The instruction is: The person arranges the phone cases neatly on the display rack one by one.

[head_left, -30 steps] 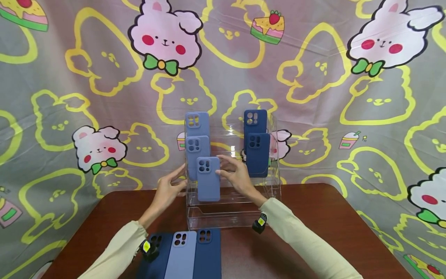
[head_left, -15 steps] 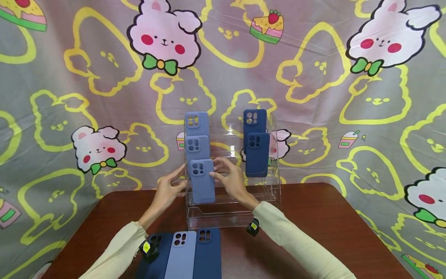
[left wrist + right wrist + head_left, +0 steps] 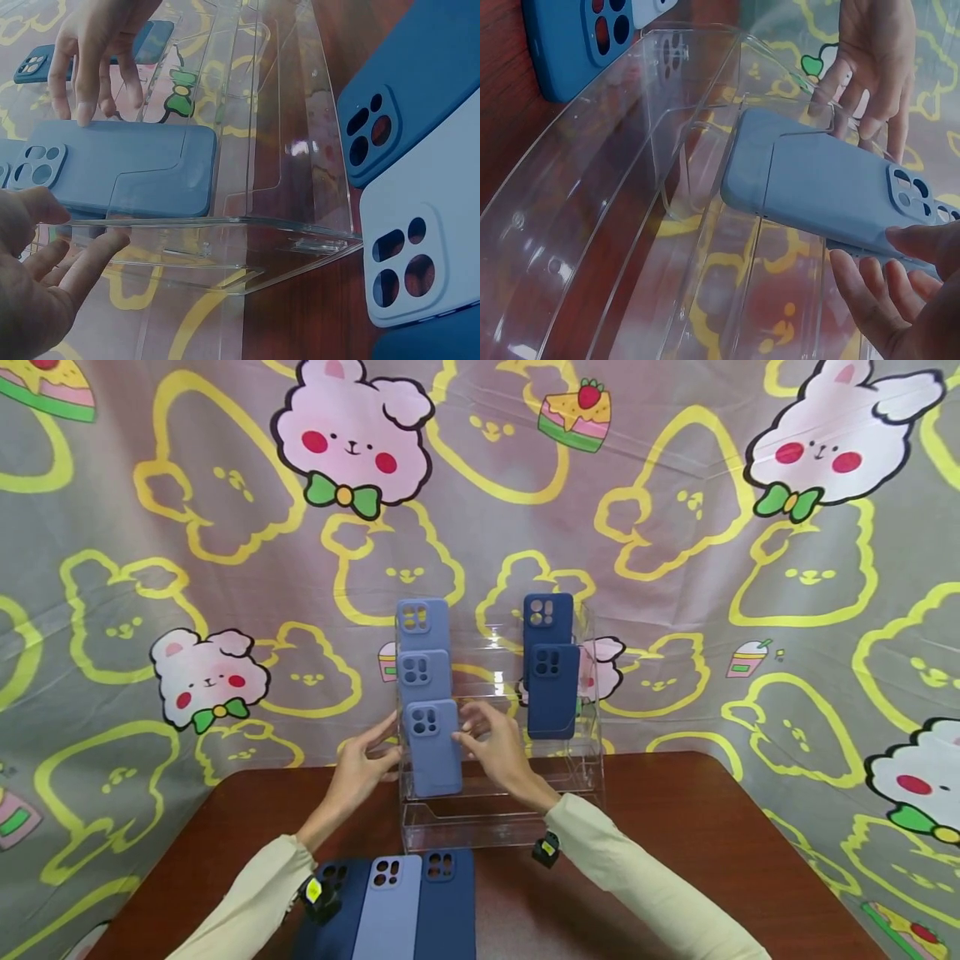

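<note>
Clear stepped display rack stands on the table. My right hand pinches the right edge of a light blue phone case, its thumb by the camera cutouts in the right wrist view. This case stands in a lower tier, its bottom end behind the clear front lip in the left wrist view. Two more light blue cases rise behind it. At the rack's left side, my left hand touches the side panel with loosely extended fingers. Two dark blue cases stand on the rack's right side.
Two dark blue cases and a light blue case lie side by side on the brown table, in front of the rack. A cartoon-printed cloth hangs behind.
My right hand has moved the light blue case left and set it straighter, in line below the other light blue cases. The left hand has stayed at the rack's side.
</note>
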Tool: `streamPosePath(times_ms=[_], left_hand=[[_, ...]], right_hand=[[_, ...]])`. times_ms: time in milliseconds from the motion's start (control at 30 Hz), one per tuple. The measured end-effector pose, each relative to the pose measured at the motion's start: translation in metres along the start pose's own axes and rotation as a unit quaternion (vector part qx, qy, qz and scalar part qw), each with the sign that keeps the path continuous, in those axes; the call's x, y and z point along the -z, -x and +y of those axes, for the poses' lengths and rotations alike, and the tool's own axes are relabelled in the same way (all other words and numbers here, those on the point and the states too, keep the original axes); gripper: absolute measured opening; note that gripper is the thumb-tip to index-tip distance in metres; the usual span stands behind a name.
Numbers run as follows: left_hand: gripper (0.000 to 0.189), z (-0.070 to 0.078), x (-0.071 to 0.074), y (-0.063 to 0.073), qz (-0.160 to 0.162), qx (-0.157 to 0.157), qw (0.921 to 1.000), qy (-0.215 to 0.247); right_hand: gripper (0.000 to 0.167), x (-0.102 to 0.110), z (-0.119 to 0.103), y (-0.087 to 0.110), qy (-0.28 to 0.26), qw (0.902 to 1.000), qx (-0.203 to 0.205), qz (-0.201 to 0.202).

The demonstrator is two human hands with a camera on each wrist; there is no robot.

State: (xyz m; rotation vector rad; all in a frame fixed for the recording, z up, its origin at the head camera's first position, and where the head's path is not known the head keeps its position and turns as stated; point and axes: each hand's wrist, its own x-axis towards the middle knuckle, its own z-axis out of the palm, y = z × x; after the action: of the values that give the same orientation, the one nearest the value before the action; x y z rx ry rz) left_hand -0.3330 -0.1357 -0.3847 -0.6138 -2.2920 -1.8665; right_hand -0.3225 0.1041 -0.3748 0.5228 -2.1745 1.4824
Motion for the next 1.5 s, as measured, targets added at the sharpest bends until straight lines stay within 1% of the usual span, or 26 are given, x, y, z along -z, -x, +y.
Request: streamPosePath(times_ms=[133,300,433,567,667,833,1067,1200,1300,1400,1500], left_hand=[[0.063,0.000,0.001,0.000,0.000,0.001,1.0000,-0.004],[0.063,0.000,0.001,0.000,0.001,0.001,1.0000,-0.004],[0.064,0.000,0.002,0.000,0.003,0.001,1.0000,-0.001],[0.064,0.000,0.002,0.001,0.004,0.000,1.0000,-0.002],[0.064,0.000,0.003,0.001,0.003,-0.001,1.0000,-0.004],[0.064,0.000,0.002,0.002,0.008,-0.003,0.9999,-0.006],[0.064,-0.001,0.001,0.001,-0.003,-0.006,1.0000,-0.006],[0.064,-0.001,0.003,0.000,-0.002,-0.011,0.9999,-0.008],[0.064,-0.001,0.005,0.000,-0.005,-0.016,0.9998,-0.008],[0.065,-0.001,0.006,-0.001,-0.013,-0.010,0.9999,0.004],[0.069,-0.002,0.007,0.000,-0.027,0.000,0.9995,0.019]], right_hand=[[0.032,0.002,-0.002,0.000,0.021,0.9997,-0.001,-0.009],[0.031,0.006,-0.004,0.005,0.048,0.9986,0.018,-0.014],[0.030,0.010,-0.005,0.013,0.063,0.9969,0.043,-0.018],[0.032,0.012,-0.004,0.024,0.076,0.9950,0.057,-0.031],[0.034,0.013,-0.003,0.031,0.080,0.9943,0.057,-0.041],[0.034,0.012,-0.002,0.038,0.086,0.9921,0.078,-0.047],[0.029,0.016,-0.005,0.051,0.081,0.9909,0.085,-0.065],[0.027,0.017,-0.008,0.060,0.095,0.9867,0.088,-0.099],[0.024,0.016,-0.009,0.070,0.097,0.9828,0.081,-0.135],[0.020,0.014,-0.008,0.081,0.086,0.9778,0.049,-0.185],[0.018,0.010,-0.007,0.093,0.077,0.9675,0.011,-0.241]])
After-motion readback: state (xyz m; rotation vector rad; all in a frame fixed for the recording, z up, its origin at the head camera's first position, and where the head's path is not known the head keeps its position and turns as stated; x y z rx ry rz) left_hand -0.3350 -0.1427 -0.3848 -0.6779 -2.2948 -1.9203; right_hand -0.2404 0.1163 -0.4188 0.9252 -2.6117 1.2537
